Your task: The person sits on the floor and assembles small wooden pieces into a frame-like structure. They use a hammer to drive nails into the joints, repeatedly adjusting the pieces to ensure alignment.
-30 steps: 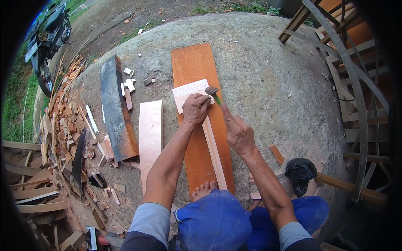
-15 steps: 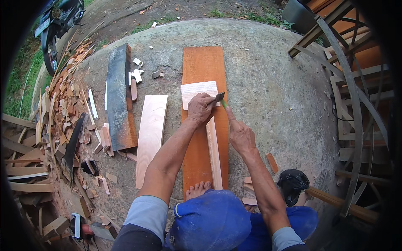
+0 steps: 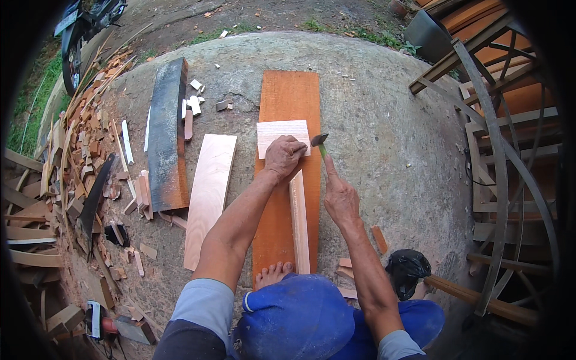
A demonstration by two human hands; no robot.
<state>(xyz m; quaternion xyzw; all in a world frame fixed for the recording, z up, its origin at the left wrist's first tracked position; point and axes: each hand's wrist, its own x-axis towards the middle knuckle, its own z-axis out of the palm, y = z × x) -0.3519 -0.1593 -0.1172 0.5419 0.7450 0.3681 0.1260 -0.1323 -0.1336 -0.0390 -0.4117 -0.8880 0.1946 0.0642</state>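
Note:
My right hand [image 3: 342,199] is wrapped round the green handle of a small hammer [image 3: 319,140], its thumb laid along the handle. The dark hammer head hangs just right of my left fingertips, apart from them. My left hand [image 3: 284,158] is closed in a pinch at the right edge of a short pale board [image 3: 277,131]; whatever the fingers hold is too small to name. That board lies across a long orange-brown plank [image 3: 291,96]. From under my left hand a narrow pale wood strip [image 3: 299,222] runs down the plank toward my bare foot [image 3: 273,275].
Left of the plank lie a pale board [image 3: 210,192] and a dark, weathered plank [image 3: 168,138]. Offcuts [image 3: 90,144] heap up at the far left, near a power tool [image 3: 117,327]. A black plastic bag [image 3: 408,270] lies at right, before wooden frames [image 3: 495,150].
The hammer head has moved off my left fingertips, slightly to the right. My left hand stays at the short board's edge. The whole view has shifted a little.

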